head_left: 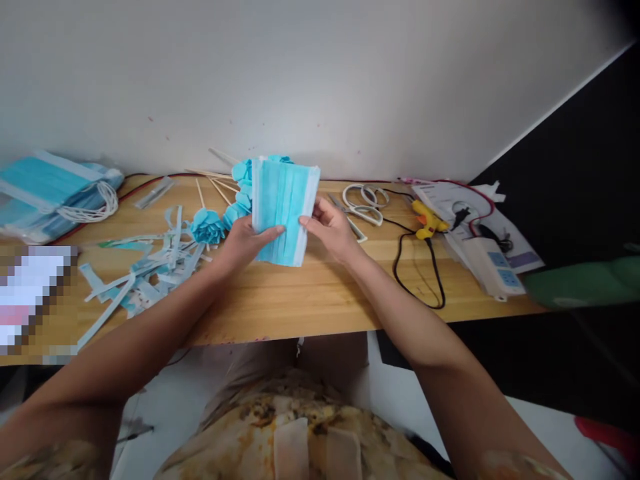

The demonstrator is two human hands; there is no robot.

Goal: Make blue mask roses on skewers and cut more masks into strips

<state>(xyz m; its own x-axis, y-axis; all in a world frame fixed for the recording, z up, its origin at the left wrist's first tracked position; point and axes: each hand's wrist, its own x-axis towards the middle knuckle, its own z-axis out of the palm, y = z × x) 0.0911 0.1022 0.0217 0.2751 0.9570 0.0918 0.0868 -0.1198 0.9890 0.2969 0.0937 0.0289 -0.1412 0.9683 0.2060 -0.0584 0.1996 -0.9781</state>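
Note:
A blue pleated face mask with pale edge bands is held up over the table between both my hands. My left hand grips its lower left side, thumb lying across the front. On the right edge, my right hand pinches the mask between thumb and fingers. No ear loops show on it. Behind the mask, partly hidden by it, are several blue folded flowers on thin wooden sticks. One more blue flower lies just left of my left hand.
Cut blue-white strips litter the left of the wooden table. Farther left lie packed masks and white cords. To the right are scissors, a yellow glue gun with black cable, a power strip and a green object.

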